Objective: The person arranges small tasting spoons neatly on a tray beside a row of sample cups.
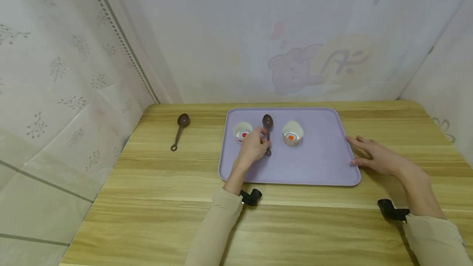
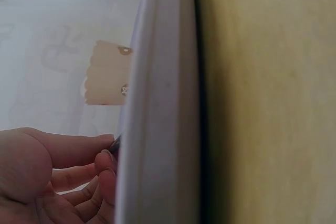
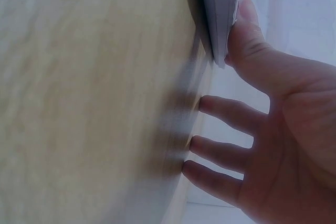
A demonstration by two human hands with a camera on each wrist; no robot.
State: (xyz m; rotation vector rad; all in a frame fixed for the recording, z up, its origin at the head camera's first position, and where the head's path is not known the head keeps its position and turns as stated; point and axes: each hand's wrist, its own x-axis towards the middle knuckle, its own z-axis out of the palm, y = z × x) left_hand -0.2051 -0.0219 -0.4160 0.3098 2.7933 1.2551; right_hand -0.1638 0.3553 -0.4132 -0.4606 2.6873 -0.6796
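On the tray (image 1: 318, 151) toward ten o'clock, I'm watching the left hand (image 1: 253, 147) pinching a spoon (image 1: 267, 121); at three, the right hand (image 1: 380, 157) is touching, fingers extended.

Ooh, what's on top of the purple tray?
Two small cups, plus a spoon the left hand pinches on or just above the tray. What's under the hand and cups is hidden.

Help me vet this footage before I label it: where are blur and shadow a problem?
Head view: fairly even light, with the tray clearly outlined; left wrist view: the near tray edge is soft and the tabletop blurred; right wrist view: blurred wood grain, with dark smudges, shadow or reflection, beside the fingers.
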